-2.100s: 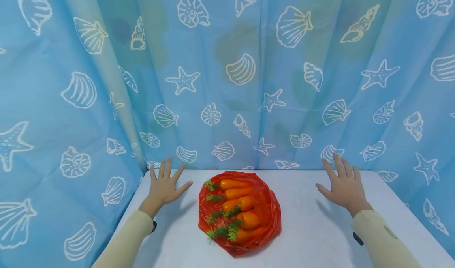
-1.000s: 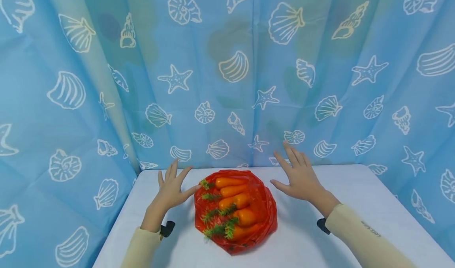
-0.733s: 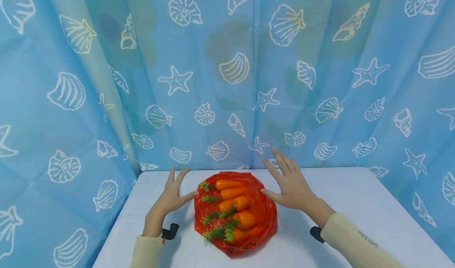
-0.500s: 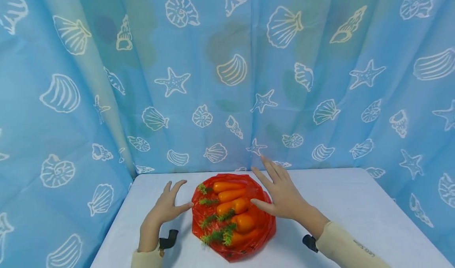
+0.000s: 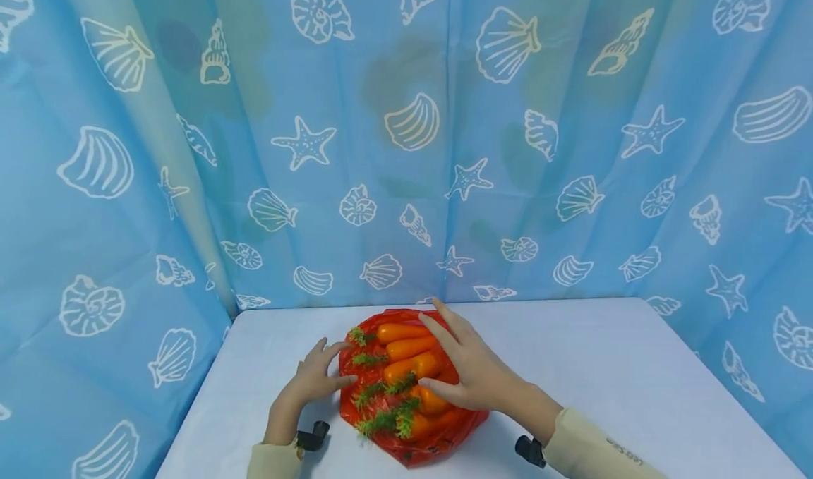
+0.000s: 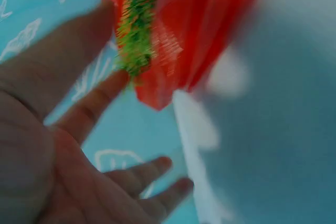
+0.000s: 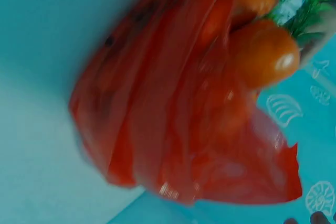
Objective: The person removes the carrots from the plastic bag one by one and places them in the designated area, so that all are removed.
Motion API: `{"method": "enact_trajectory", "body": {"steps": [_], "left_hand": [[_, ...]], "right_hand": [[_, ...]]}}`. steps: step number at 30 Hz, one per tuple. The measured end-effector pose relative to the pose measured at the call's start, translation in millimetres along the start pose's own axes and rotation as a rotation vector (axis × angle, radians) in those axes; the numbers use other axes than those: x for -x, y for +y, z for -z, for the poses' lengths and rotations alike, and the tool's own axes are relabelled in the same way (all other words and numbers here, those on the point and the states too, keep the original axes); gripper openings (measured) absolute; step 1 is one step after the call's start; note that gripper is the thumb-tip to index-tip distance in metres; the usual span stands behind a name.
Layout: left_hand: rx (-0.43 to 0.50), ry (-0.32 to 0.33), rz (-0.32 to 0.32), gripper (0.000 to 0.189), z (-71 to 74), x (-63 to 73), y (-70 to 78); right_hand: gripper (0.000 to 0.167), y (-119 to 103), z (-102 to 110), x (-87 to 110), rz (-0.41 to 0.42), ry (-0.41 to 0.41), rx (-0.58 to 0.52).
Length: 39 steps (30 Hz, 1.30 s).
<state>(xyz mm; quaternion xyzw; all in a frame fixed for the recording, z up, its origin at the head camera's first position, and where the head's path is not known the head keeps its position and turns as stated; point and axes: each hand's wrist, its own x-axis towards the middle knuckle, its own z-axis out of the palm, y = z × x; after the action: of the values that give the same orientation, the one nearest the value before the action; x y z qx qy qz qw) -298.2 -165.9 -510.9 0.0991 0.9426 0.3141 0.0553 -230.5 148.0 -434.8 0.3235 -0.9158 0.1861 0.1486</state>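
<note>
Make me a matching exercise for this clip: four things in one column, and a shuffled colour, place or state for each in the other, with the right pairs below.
Column one
1. carrots
2. bag
3. curtain
4. right hand

Column two
A. blue, hanging behind the table
B. partly hiding the bag's contents in the head view
C. orange, with green tops
D. red, thin and wrinkled

Right pairs: 1-C, 2-D, 3-A, 4-B

red plastic bag (image 7: 163,108) lies open; green-topped orange carrots (image 5: 406,349) rest in it
</note>
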Motion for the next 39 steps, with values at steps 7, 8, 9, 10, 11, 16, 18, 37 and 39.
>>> {"method": "enact_trajectory", "body": {"steps": [7, 8, 9, 10, 11, 16, 18, 37, 39], "left_hand": [[-0.084, -0.029, 0.067, 0.068, -7.3, -2.7, 3.0], [-0.095, -0.027, 0.068, 0.068, -7.8, -3.2, 2.3], [-0.099, -0.029, 0.072, 0.068, -8.7, -3.3, 1.1], [-0.108, -0.035, 0.077, 0.068, -8.4, -2.3, -1.1], [-0.115, -0.041, 0.08, 0.069, -8.3, -1.3, -3.2], [-0.119, -0.053, 0.09, 0.067, -10.7, 0.1, -8.5], [-0.108, -0.05, 0.101, 0.066, -10.5, -0.6, -6.2], [-0.079, -0.057, 0.046, 0.057, -9.3, -3.3, -7.8], [-0.064, -0.056, 0.03, 0.056, -9.4, -2.8, -7.3]], "right_hand": [[0.08, -16.6, -8.4, -3.3, 0.029, -0.122, -0.206], [0.079, -17.3, -9.9, -4.7, 0.017, -0.138, -0.223], [0.077, -17.2, -11.4, -5.6, 0.001, -0.158, -0.242], [0.077, -17.8, -13.8, -6.4, -0.028, -0.177, -0.264], [0.076, -17.3, -16.3, -6.9, -0.055, -0.191, -0.277], [0.075, -6.1, -22.4, -5.4, -0.147, -0.191, -0.303], [0.075, 0.3, -22.2, -3.9, -0.156, -0.186, -0.298], [0.062, 31.5, -19.1, 12.2, -0.329, -0.187, -0.534], [0.063, 32.1, -20.5, 12.9, -0.333, -0.185, -0.544]]}}
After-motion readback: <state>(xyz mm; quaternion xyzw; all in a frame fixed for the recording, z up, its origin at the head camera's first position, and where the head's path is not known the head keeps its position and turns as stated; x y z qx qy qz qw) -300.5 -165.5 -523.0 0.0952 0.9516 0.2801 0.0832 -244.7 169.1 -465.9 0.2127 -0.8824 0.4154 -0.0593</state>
